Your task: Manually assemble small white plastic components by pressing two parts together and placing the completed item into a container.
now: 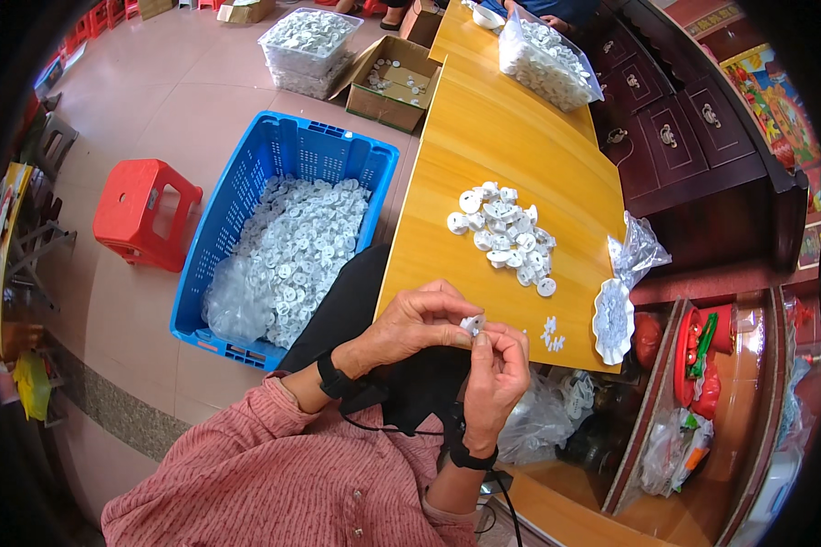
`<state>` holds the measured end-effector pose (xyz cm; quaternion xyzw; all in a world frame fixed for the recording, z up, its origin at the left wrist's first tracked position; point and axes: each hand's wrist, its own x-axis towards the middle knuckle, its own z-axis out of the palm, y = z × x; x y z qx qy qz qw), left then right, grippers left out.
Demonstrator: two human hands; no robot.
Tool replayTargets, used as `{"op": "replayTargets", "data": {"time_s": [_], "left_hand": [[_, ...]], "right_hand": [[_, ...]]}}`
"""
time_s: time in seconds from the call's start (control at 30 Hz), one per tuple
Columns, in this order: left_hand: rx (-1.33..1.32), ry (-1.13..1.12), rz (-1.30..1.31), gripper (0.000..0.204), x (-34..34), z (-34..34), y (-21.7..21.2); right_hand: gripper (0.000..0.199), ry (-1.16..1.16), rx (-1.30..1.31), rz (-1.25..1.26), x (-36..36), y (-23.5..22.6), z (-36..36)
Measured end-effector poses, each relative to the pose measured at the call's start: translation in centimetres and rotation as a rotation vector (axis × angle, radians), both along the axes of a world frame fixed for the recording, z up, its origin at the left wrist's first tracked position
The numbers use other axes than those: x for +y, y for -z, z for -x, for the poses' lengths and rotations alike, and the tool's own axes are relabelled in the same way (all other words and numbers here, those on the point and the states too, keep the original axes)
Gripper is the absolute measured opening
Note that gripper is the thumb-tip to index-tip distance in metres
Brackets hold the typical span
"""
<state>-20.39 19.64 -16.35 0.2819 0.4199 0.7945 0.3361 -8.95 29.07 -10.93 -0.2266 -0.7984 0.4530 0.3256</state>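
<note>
Between my two hands, just off the table's near edge, is a small white plastic part (472,324). My left hand (412,326) pinches it from the left with thumb and fingertips. From the right, my right hand (499,369) closes thumb and fingers on the same part, hiding much of it. Beyond them, a loose pile of round white plastic parts (511,234) lies on the yellow wooden table (447,173). A few tiny white pieces (552,335) lie close to my right hand, beside a white scalloped dish (613,321) of small pale pieces.
At my left stands a blue crate (192,273) full of white parts, with a red stool (137,205) beyond it. A cardboard box (388,105) and clear tubs (306,68) sit farther off. Another tub (552,73) rests at the table's far end, near another person (566,11).
</note>
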Motion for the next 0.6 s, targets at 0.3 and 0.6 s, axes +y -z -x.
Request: {"op": "replayTargets", "data": {"time_s": [0.3, 0.6], "left_hand": [[0.016, 0.009, -0.012, 0.031, 0.03, 0.03, 0.28], [-0.045, -0.005, -0.024, 0.028, 0.19, -0.17, 0.52]], "right_hand": [[0.006, 0.040, -0.081, -0.176, -0.29, -0.12, 0.32], [0.006, 0.035, 0.084, 0.193, -0.13, 0.87, -0.10]]}}
